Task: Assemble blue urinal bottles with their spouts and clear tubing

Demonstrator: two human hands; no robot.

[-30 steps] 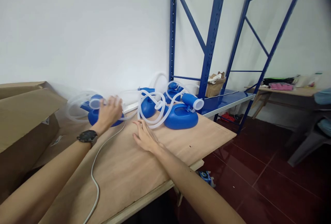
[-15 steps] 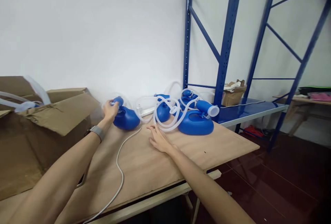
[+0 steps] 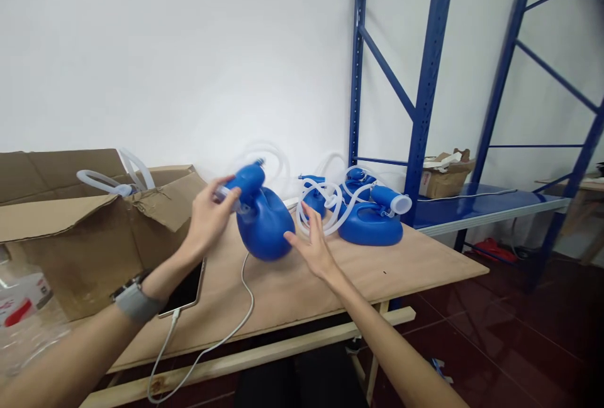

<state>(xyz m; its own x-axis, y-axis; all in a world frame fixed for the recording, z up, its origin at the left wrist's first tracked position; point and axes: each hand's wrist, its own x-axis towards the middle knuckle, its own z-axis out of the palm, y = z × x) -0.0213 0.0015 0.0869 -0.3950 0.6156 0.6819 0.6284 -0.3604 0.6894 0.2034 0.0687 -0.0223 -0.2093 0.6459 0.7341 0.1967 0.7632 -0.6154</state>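
Observation:
My left hand [image 3: 210, 213] is closed around the neck end of a blue plastic urinal bottle [image 3: 267, 226], which is tilted over the table. Beside the bottle's right side is my right hand [image 3: 315, 248], its fingers spread; the thumb is at the bottle's wall, and I cannot tell if it touches. A blurred clear hose [image 3: 271, 150] loops behind the held bottle. Another blue urinal bottle [image 3: 370, 227] stands to the right with a pale-rimmed mouth and a coiled clear hose [image 3: 333, 226]. Further blue bottles [image 3: 314, 200] are partly hidden behind the coils.
A cardboard box [image 3: 104, 238] with clear tubing stands on the wooden table [image 3: 283, 288] at left. A tablet-like device [image 3: 189, 288] with a white cable [image 3: 250, 307] lies by it. Clear plastic bottles [image 3: 28, 301] sit lower left. Blue metal shelving [image 3: 425, 93] rises at right.
The urinal bottle in my left hand has come nearer and to the right, tilting. My right hand has risen from the tabletop to its side. The view has shifted left.

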